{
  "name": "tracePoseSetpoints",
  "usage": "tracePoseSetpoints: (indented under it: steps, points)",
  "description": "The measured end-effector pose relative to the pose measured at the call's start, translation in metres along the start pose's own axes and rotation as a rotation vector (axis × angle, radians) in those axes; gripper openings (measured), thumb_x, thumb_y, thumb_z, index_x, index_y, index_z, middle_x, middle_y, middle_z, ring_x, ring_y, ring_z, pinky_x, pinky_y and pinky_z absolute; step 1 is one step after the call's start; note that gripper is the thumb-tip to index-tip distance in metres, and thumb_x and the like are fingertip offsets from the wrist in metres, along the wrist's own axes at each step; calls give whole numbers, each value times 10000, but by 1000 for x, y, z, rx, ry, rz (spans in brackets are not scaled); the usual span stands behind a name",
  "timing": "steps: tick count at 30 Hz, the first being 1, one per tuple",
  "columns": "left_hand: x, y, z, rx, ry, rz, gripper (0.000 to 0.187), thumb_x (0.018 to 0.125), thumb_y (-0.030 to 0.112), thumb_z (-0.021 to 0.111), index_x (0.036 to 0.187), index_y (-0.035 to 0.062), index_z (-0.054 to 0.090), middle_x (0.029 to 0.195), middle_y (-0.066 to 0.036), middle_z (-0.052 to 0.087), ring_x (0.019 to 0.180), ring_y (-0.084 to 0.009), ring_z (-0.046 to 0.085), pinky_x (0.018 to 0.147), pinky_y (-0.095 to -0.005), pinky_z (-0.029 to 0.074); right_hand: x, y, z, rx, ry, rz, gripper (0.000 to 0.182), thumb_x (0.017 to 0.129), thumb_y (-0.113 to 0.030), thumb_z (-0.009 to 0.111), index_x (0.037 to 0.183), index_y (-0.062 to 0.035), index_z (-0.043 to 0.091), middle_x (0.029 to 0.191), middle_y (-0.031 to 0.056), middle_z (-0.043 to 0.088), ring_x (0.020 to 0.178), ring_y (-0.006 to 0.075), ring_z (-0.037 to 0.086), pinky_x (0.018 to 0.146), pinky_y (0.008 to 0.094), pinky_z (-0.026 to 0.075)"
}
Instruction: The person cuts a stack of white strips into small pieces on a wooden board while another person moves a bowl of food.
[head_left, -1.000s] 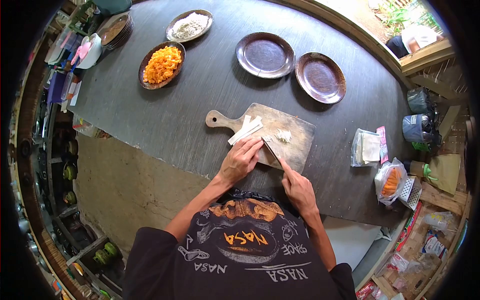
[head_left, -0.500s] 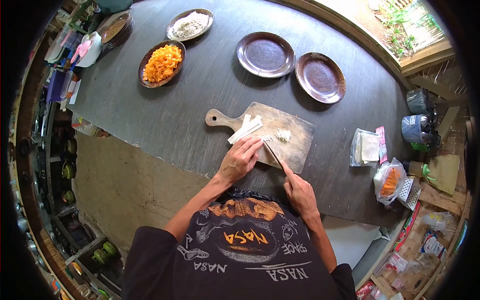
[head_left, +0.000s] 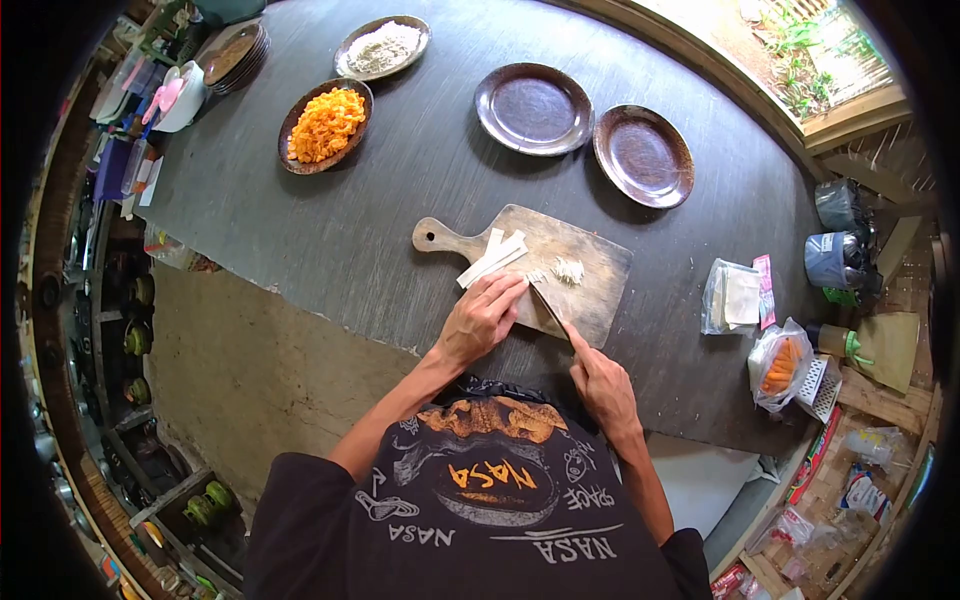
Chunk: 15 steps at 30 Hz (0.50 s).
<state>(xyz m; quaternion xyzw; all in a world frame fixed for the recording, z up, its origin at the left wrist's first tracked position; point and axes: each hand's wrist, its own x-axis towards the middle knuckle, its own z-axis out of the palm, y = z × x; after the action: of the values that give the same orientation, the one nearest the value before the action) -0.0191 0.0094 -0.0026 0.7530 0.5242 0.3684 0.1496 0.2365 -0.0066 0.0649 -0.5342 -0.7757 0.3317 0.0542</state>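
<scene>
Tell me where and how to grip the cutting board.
Take the handle of the cutting board, probably from the person's left: it is narrow, juts out that way, and its rounded outer end lies bare beside the white strips.

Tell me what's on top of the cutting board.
The cutting board bears white strips and a small white chopped pile, the right hand's knife over it. Whatever the left hand covers is hidden.

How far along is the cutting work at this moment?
Done: a small pile of white shreds sits on the board. In hand: the right hand holds the knife, its blade beside the left hand. Remaining, apparently: long white strips near the board's handle.
</scene>
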Motion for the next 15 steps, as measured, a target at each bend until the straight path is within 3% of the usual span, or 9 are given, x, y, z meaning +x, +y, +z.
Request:
tracePoseSetpoints:
  steps: [2, 4, 7, 14, 15]
  points:
    - [-1, -1, 1, 20, 1, 3, 375, 899, 24, 699, 1269, -37, 692, 1319, -138, 687, 1270, -300, 620, 1102, -408, 513, -1, 0, 2, 2, 14, -18, 669, 984, -127, 583, 1620, -258, 425, 900, 196, 688, 782, 409, 706, 746, 531, 567]
    - [-1, 0, 1, 25, 6, 9, 375, 898, 24, 700, 1268, -40, 691, 1318, -139, 688, 1268, -300, 622, 1103, -407, 512, 5, -6, 3, 29, 19, -13, 635, 973, -71, 577, 1589, -182, 473, 897, 223, 680, 818, 412, 688, 768, 517, 534]
    - [0, 0, 2, 22, 28, 4, 376, 885, 10, 714, 1258, -28, 698, 1310, -128, 695, 1251, -300, 633, 1092, -409, 521, 11, -3, 7, 26, 36, -48, 669, 987, -123, 581, 1622, -258, 420, 905, 196, 687, 798, 421, 703, 748, 536, 566]
    - [2, 2, 0, 4, 42, -11, 366, 880, 2, 725, 1245, -15, 707, 1294, -116, 705, 1228, -299, 646, 1076, -411, 534, 8, -6, 3, 30, 33, -39, 668, 984, -120, 589, 1618, -256, 429, 935, 201, 704, 808, 421, 706, 760, 531, 567]
    - [1, 2, -1, 7, 43, -10, 366, 880, 2, 725, 1245, -15, 707, 1294, -116, 705, 1228, -299, 646, 1076, -411, 534, 5, -8, -1, 31, 5, -3, 647, 977, -97, 586, 1600, -213, 456, 920, 221, 693, 828, 421, 700, 770, 520, 551]
